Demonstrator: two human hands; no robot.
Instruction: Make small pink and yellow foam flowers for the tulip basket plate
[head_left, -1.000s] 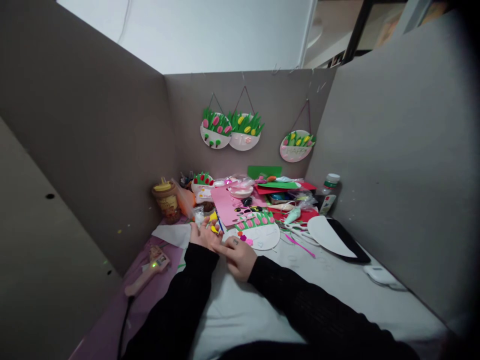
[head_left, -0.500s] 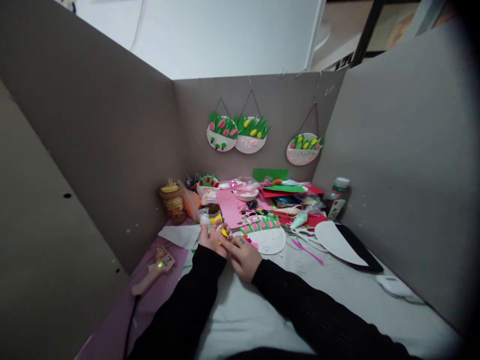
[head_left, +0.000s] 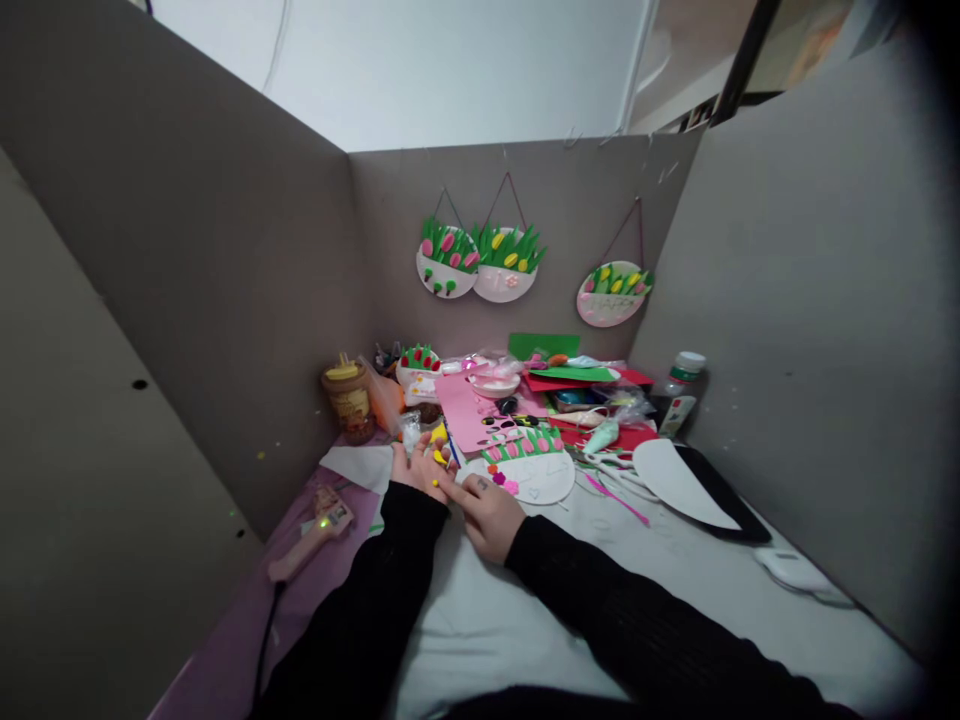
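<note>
My left hand [head_left: 414, 468] is palm up, fingers spread and slightly bent. On its fingers lies a yellow piece [head_left: 441, 457], perhaps modelling clay, and a small yellow ball [head_left: 436, 483] rests on its palm near the wrist. My right hand [head_left: 487, 515] is beside it, index finger stretched out to the palm close to the ball, the other fingers curled and partly hidden. Just beyond the hands is a white half-plate [head_left: 544, 480] with pink tulips, green leaves and small flowers along its edge. A thin blue stick [head_left: 451, 443] shows behind my left fingers.
A pink glue gun [head_left: 311, 545] with a cord lies at left, near a lidded brown cup [head_left: 350, 400]. White scissors [head_left: 619, 472], a pink stick [head_left: 616, 500], a white half-disc [head_left: 679, 485] and a bottle [head_left: 682, 390] are at right. Decorated plates [head_left: 506, 285] hang on the back panel.
My left hand has opened out flatter, showing the yellow pieces more clearly. My right index finger stays at the palm. The view has shifted slightly.
</note>
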